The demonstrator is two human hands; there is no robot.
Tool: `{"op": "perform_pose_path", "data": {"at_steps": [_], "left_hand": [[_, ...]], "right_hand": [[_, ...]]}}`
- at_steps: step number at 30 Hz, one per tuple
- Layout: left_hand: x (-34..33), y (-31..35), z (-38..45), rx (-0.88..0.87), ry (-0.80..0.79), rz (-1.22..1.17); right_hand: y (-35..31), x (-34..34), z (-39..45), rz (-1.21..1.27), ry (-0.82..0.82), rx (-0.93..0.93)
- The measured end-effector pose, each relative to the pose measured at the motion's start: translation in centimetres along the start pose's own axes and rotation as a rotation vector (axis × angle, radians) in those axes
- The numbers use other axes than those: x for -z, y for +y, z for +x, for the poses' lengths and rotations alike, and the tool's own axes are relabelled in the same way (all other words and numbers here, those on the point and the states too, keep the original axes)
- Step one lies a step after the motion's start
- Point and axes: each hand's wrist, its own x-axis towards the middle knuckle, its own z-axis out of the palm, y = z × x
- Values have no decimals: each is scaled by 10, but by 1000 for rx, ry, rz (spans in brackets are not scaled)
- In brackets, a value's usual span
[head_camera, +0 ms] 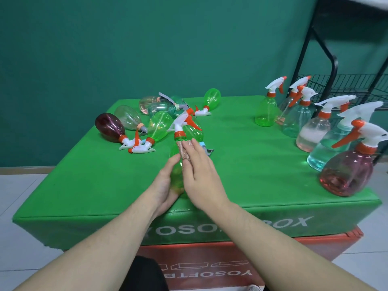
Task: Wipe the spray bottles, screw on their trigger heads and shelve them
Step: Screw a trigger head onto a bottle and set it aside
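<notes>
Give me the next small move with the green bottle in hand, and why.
Probably keep rubbing the cloth down the green bottle: the left hand cradles its body, the right hand presses the cloth on its side, and the trigger head already sits on the neck. Shelving likely follows.

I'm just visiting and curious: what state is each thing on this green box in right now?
Green plastic spray bottle in hand: head on, held by left hand; right hand presses a brownish cloth on it.
Pile of bottles at left: lying down.
Row of bottles at right: upright, heads on.
Black wire shelf: no bottles seen.
</notes>
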Motion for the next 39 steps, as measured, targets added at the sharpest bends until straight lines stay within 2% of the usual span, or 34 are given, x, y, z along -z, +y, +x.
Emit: {"op": "perform_pose_path", "data": {"at_steps": [4,8,15,18,20,23,26,32,39], "left_hand": [[-12,2,2,25,-30,-34],[-27,-3,6,29,10,-52],[-49,-8,9,-70,51,-68],[-55,-10,10,-108,85,-108],[-60,-12,12,-121,103,-121],[-70,-12,13,-106,107,-153],[-76,-13,15,-153,145,-107],[-74,-17,16,-208,196,72],[-67,-13,20,-335,303,294]], "right_hand": [[0,19,14,71,29,-75],[3,36,23,193,43,-291],[11,43,18,438,150,-485],[14,41,14,660,205,-638],[13,42,12,924,228,-722],[10,45,11,1284,206,-723],[12,44,11,1447,220,-710],[13,46,6,1561,161,-725],[1,48,-1,1550,134,-810]]}}
